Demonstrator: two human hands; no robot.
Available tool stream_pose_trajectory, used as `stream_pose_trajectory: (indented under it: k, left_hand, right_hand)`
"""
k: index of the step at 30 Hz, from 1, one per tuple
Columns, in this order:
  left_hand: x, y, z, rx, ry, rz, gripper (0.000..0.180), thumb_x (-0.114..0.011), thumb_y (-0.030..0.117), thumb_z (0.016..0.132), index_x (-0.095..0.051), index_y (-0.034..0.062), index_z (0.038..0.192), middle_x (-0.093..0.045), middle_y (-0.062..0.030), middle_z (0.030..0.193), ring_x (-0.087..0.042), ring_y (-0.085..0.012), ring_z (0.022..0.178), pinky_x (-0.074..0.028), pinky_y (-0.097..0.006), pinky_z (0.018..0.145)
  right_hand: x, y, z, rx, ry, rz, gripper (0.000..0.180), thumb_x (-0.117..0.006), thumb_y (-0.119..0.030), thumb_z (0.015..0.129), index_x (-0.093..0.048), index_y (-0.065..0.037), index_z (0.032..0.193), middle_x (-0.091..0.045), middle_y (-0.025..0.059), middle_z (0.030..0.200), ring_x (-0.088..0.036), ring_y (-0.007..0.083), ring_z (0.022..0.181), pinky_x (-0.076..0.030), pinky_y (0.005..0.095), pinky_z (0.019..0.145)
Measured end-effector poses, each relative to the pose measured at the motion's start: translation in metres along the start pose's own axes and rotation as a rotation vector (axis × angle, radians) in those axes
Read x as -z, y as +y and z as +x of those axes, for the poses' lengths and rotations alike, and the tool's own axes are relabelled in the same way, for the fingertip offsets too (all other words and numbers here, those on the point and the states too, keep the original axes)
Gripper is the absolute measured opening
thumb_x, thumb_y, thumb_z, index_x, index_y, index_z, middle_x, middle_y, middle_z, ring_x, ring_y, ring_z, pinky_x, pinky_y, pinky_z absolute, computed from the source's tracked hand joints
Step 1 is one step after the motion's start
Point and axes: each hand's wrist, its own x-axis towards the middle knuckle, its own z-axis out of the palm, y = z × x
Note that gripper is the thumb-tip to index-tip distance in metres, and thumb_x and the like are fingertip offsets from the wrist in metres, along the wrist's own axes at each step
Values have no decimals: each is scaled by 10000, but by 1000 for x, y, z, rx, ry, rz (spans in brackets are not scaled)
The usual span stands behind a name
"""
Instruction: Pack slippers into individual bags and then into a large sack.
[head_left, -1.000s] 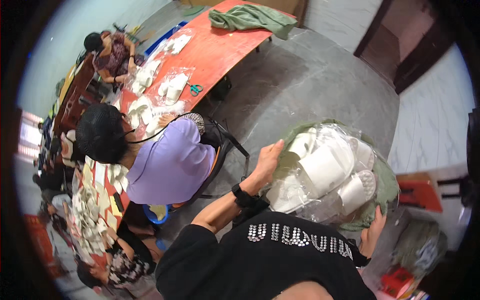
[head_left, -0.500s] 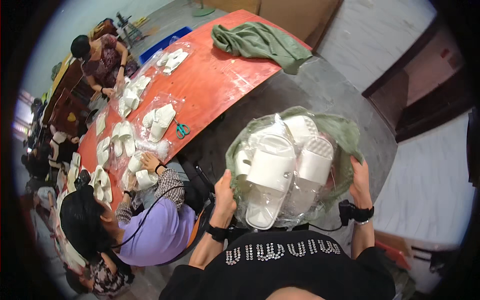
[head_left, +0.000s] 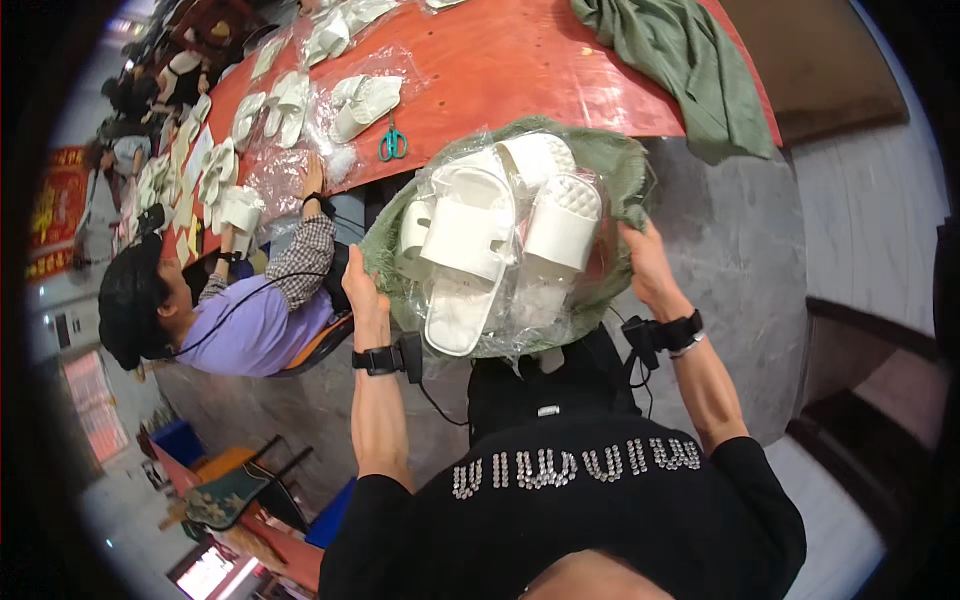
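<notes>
A green woven sack (head_left: 626, 180) gapes in front of my body, full of white slippers (head_left: 466, 240) in clear plastic bags. My left hand (head_left: 364, 290) grips the sack's rim on the left, thumb up. On the opposite side my right hand (head_left: 650, 268) is closed on the rim too. The slippers lie at the mouth, soles and straps facing up; whatever sits deeper in the sack is hidden. Dark straps with small devices and cables circle both my wrists.
Ahead stands a red table (head_left: 500, 70) with bagged white slippers, teal scissors (head_left: 393, 143) and a green cloth (head_left: 690, 75). At my left a seated co-worker in a purple top (head_left: 265, 325) handles slippers. Behind the co-worker are a chair (head_left: 245, 500) and a screen (head_left: 212, 570).
My view has swung left, showing more of the room there. The sack, held in both hands, now sits higher in view and nearer the table edge. The co-worker's hands have moved apart.
</notes>
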Motion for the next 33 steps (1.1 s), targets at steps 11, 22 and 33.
stream_pose_trajectory:
  k: [11, 22, 33]
  left_hand:
    - [55, -111, 57, 1, 208, 0, 354, -488, 331, 864, -552, -3, 963, -576, -64, 880, -532, -147, 708, -434, -286, 635]
    - [23, -68, 110, 61, 62, 171, 302, -477, 299, 877, -560, 9, 866, -496, 13, 705, -414, -68, 578, -323, -275, 506]
    - [51, -74, 131, 105, 186, 376, 321, -490, 294, 854, -529, 20, 1017, -563, -94, 975, -542, -218, 844, -426, -366, 712]
  right_hand:
    - [25, 88, 58, -360, -68, -111, 303, -407, -117, 866, -428, -33, 1157, -504, 58, 1089, -471, 171, 989, -377, 305, 845]
    - [0, 72, 87, -263, -55, -30, 313, -400, -120, 886, -409, -55, 1192, -508, 51, 1107, -509, 186, 969, -425, 317, 815]
    - [2, 84, 78, -273, 28, -298, 354, -429, -110, 863, -396, -65, 1212, -497, 32, 1123, -472, 170, 1020, -364, 299, 877]
